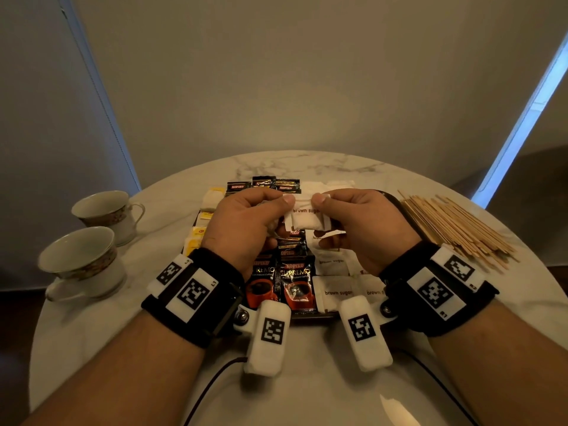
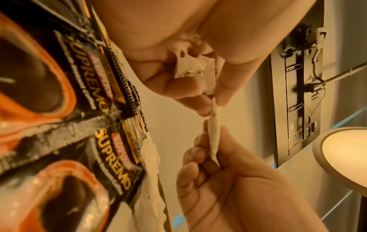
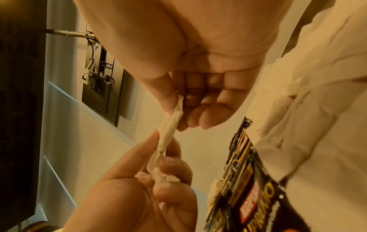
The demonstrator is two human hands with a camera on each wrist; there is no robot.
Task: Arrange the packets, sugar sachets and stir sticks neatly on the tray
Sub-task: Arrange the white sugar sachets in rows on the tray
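Fingers of both my hands pinch one white sugar sachet in the middle of the head view, up in the air over the tray. My left hand pinches its left end with thumb and first finger, and more white paper is bunched inside that hand's curled fingers. My right hand pinches the right end between thumb and fingers. From the wrist views the sachet looks thin, seen on its edge, stretched between the two hands. Below my hands, the tray holds dark coffee packets in the middle, with two big ones side by side at the bottom. Other brown sugar sachets lie on the tray just right of them. Yellow and white packets sit along the left side of the tray. Small dark packets lie at the top edge. A pile of wooden stir sticks lies on the desk to the right of the tray. Two teacups stand on the desk at the left of the frame.
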